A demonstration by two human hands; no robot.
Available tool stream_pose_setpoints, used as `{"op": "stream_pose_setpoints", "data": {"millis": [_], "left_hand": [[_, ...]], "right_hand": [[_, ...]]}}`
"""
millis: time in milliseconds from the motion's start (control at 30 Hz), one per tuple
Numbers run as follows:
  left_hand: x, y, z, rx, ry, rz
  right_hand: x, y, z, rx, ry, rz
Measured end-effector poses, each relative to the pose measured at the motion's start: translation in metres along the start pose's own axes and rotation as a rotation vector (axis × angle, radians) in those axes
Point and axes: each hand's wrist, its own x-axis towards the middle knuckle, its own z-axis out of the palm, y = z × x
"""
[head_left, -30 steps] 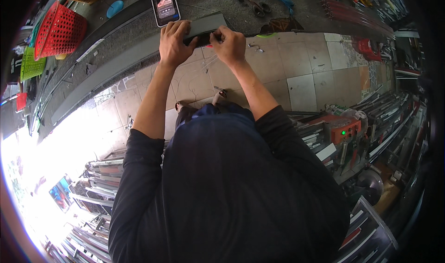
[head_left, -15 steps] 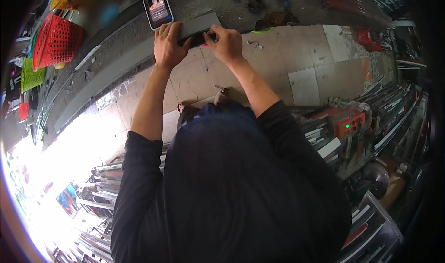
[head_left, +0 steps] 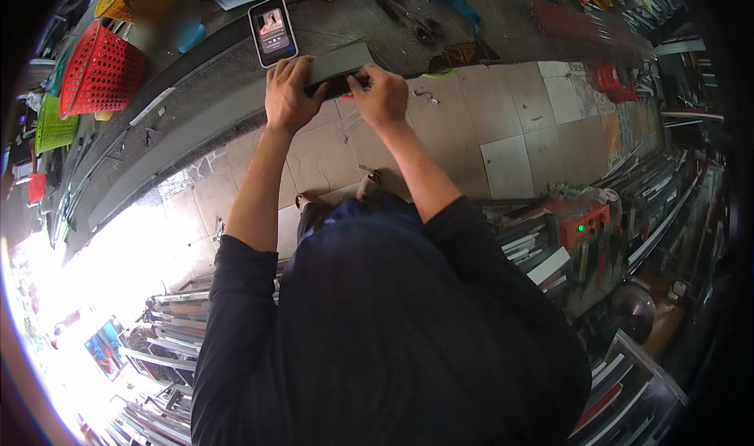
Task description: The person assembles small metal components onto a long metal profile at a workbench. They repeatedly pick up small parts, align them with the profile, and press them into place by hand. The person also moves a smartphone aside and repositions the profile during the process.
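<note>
A long grey profile bar lies along the near edge of the dark workbench, its squared end towards the middle. Over its top curl the fingers of my left hand, with the thumb on the near side, a short way from that end. My right hand is closed in a pinch against the bar's dark near face, close to the end. Whatever sits between those fingertips is hidden. A phone with a lit screen rests on the bench just beyond my left hand.
On the left stand a red basket and a green basket. Scissors and a blue cloth lie farther back on the bench. To the right, an orange control box shows a green light beside stacked metal bars.
The view has shifted, so the bench sits a little lower and more of its far side shows. Both hands stay at about the same places on the bar.
</note>
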Motion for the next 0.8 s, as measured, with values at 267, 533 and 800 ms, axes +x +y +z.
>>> {"op": "stream_pose_setpoints", "data": {"millis": [267,533,800], "left_hand": [[0.005,0.013,-0.015,-0.025,-0.089,0.015],[0.034,0.013,-0.026,-0.018,-0.154,0.070],[0.045,0.052,-0.095,-0.199,-0.187,0.083]], "right_hand": [[0.005,0.036,-0.082,0.023,-0.314,0.158],[-0.014,0.050,-0.089,0.135,-0.168,0.268],[0.008,0.043,-0.094,0.661,-0.116,0.272]]}}
